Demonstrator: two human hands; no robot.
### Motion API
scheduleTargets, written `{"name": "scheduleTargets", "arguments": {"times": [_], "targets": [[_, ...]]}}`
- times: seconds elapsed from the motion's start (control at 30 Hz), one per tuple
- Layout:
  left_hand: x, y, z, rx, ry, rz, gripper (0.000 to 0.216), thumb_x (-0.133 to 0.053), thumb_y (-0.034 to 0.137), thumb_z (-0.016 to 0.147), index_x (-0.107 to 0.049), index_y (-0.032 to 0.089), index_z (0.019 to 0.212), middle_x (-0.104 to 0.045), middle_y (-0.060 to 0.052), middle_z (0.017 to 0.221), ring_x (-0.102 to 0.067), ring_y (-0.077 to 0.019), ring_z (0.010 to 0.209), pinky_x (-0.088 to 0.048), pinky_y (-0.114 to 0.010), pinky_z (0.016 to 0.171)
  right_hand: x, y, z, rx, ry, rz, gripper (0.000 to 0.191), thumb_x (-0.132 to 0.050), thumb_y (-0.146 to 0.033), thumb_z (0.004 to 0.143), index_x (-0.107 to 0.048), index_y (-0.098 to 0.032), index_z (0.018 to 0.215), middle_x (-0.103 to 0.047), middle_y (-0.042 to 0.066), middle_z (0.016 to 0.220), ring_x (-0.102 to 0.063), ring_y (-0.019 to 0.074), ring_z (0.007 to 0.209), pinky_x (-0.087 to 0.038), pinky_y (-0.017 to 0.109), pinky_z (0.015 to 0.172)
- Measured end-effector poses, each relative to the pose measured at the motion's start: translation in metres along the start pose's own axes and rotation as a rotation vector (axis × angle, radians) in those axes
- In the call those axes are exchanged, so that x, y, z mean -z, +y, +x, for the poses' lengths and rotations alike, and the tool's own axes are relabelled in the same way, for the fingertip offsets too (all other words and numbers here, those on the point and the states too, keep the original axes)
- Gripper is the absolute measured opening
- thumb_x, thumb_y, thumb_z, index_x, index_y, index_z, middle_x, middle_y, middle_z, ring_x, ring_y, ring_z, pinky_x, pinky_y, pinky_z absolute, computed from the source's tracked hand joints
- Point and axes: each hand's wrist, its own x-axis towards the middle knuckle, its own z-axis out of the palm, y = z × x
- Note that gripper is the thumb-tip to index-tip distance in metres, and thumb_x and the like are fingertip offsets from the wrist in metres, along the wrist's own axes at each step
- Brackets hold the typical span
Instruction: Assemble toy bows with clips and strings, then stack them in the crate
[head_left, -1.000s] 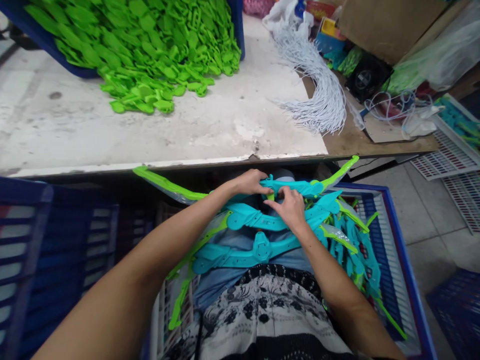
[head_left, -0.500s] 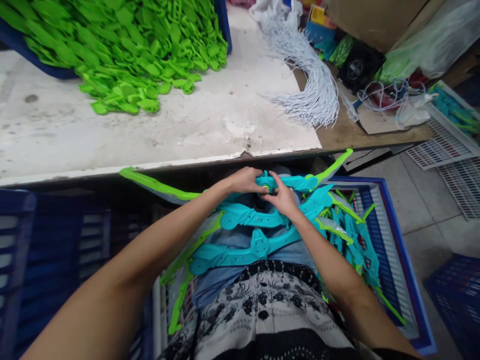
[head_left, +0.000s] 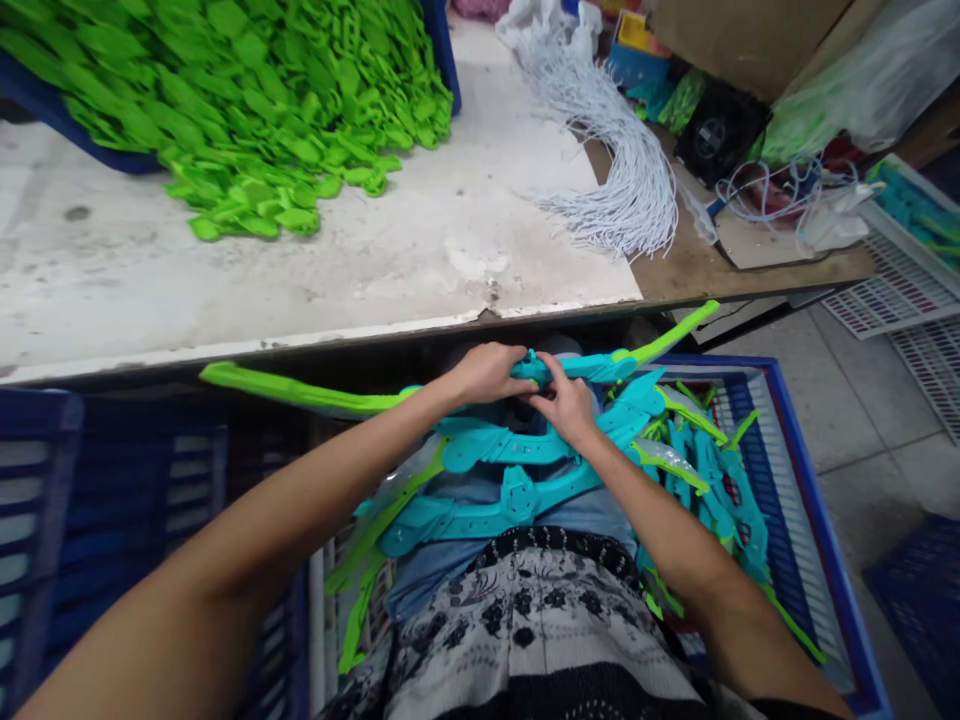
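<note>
Both hands hold a turquoise toy bow (head_left: 600, 368) with lime-green limbs, just below the table's front edge. My left hand (head_left: 491, 373) is closed around the bow's middle from the left. From the right, my right hand (head_left: 566, 408) grips the same middle part, fingers and thumb close to the left thumb. The fingers cover most of that central part. Nearer to me, a second turquoise bow (head_left: 495, 447) and a third bow (head_left: 450, 515) lie across my lap, their green limbs partly in clear plastic.
A blue-rimmed crate (head_left: 806, 500) of turquoise and green bows stands at my right. On the white table (head_left: 360, 270) are a bin heaped with green pieces (head_left: 300, 110) and a bundle of white cords (head_left: 637, 190). Blue crates (head_left: 142, 500) stand at my left.
The held bow has tilted slightly, its left green limb now lower and further left, its right tip slightly further right. Both hands keep their hold at its middle.
</note>
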Motion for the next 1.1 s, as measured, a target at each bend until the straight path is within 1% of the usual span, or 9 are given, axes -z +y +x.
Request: {"name": "scheduleTargets", "arguments": {"times": [0.17,0.23,0.33,0.43,0.53,0.67,0.77,0.93,1.1], "targets": [[-0.019,0.004,-0.032,-0.035,0.211,0.203,0.042,-0.047,0.023,0.092,-0.050,0.024,0.134,-0.056,-0.016,0.125,-0.056,-0.0281,0.105,-0.044,-0.040,0.086,0.005,0.005,-0.032,0.325,-0.040,-0.209,0.072,-0.059,-0.034,0.087,-0.029,-0.010,0.148,-0.071,0.014,0.100,-0.064,0.0260,0.086,-0.048,0.035,0.074],[-0.031,-0.001,-0.036,-0.040,0.229,0.184,0.048,-0.050,0.020,0.090,-0.047,0.028,0.138,-0.048,-0.017,0.134,-0.052,-0.0300,0.111,-0.043,-0.046,0.092,0.010,0.006,-0.044,0.418,-0.141,-0.304,0.053,-0.058,-0.028,0.088,-0.047,-0.011,0.137,-0.071,0.013,0.092,-0.063,0.0266,0.087,-0.048,0.037,0.074],[-0.042,-0.011,-0.038,-0.050,0.256,-0.010,0.057,-0.064,0.031,0.083,-0.048,0.026,0.137,-0.041,-0.016,0.139,-0.046,-0.0317,0.120,-0.041,-0.049,0.100,0.024,-0.004,-0.038,0.589,-0.349,-0.456,0.014,-0.059,-0.018,0.085,-0.070,-0.019,0.093,-0.069,0.008,0.072,-0.062,0.0263,0.088,-0.044,0.039,0.081],[-0.045,-0.014,-0.036,0.070,0.360,-0.251,0.046,-0.056,0.031,0.087,-0.052,0.020,0.131,-0.049,-0.015,0.128,-0.050,-0.0269,0.118,-0.044,-0.042,0.100,0.039,-0.040,0.014,0.691,-0.353,-0.481,0.012,-0.059,-0.024,0.086,-0.071,-0.023,0.084,-0.068,0.006,0.071,-0.060,0.0230,0.081,-0.042,0.038,0.081],[-0.045,-0.008,-0.031,0.283,0.400,-0.247,0.046,-0.049,0.031,0.090,-0.049,0.014,0.133,-0.059,-0.016,0.115,-0.055,-0.0287,0.109,-0.045,-0.044,0.095,0.036,-0.095,0.109,0.637,-0.093,-0.372,0.023,-0.048,-0.022,0.093,-0.069,-0.023,0.103,-0.069,0.008,0.093,-0.057,0.0224,0.089,-0.042,0.034,0.077],[-0.050,0.000,-0.027,0.320,0.321,-0.092,0.056,-0.040,0.043,0.094,-0.040,0.012,0.141,-0.065,-0.019,0.108,-0.057,-0.0335,0.106,-0.040,-0.051,0.096,0.002,-0.156,0.239,0.544,0.076,-0.309,0.037,-0.043,-0.006,0.090,-0.064,-0.021,0.116,-0.061,0.011,0.116,-0.053,0.0250,0.103,-0.044,0.036,0.083],[-0.053,-0.001,-0.031,0.268,0.289,-0.086,0.058,-0.038,0.045,0.094,-0.038,0.013,0.143,-0.064,-0.020,0.115,-0.057,-0.0336,0.109,-0.040,-0.050,0.096,-0.029,-0.175,0.300,0.587,0.072,-0.322,0.034,-0.040,-0.004,0.090,-0.066,-0.019,0.108,-0.057,0.010,0.119,-0.051,0.0244,0.105,-0.044,0.036,0.083],[-0.040,-0.006,-0.035,0.323,0.188,-0.198,0.064,-0.055,0.043,0.086,-0.040,0.010,0.139,-0.062,-0.022,0.122,-0.057,-0.0350,0.113,-0.043,-0.046,0.093,-0.048,-0.171,0.327,0.638,0.094,-0.267,0.022,-0.045,-0.009,0.090,-0.066,-0.015,0.094,-0.060,0.009,0.102,-0.051,0.0213,0.100,-0.044,0.035,0.086],[-0.015,-0.014,-0.021,0.353,-0.078,-0.308,0.057,-0.064,0.049,0.078,-0.054,0.013,0.121,-0.067,-0.020,0.113,-0.064,-0.0354,0.106,-0.049,-0.038,0.081,-0.007,-0.133,0.267,0.461,0.178,0.079,0.016,-0.055,-0.025,0.089,-0.067,-0.015,0.092,-0.063,0.004,0.086,-0.059,0.0172,0.087,-0.046,0.032,0.083]]}}
